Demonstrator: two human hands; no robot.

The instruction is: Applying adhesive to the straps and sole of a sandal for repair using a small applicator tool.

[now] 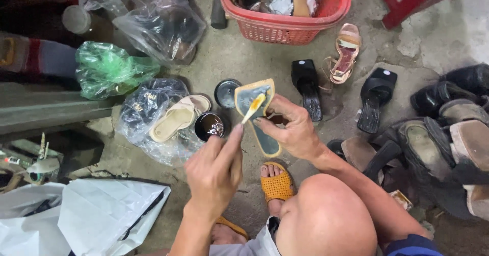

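The right hand (291, 129) is closed around a flat shoe sole (257, 114), thumb and fingers clamped on its edge, holding it tilted above the concrete floor (254, 57) with the grey inner face turned up. The left hand (216, 172) is pinched shut on a thin stick (253, 108), whose tip carries yellowish glue and rests on the upper part of the sole. Just beside the sole, on the floor, stand an open tin of dark glue (209, 125) and a round dark lid (225, 93). To the left of the tin a beige sandal (178, 118) lies on a clear plastic bag (142, 113), with a green plastic bag (109, 68) farther left. A red basket (290, 17) full of tools sits at the top. Near it lie two black heeled slippers, one (307, 85) just right of the sole and another (374, 98) farther right, with a pink strappy sandal (345, 52) between them and higher up. A heap of worn shoes (438, 144) fills the right side. Below the sole, a foot in an orange sandal (276, 185) rests on the floor, and white bags (86, 215) lie at lower left.
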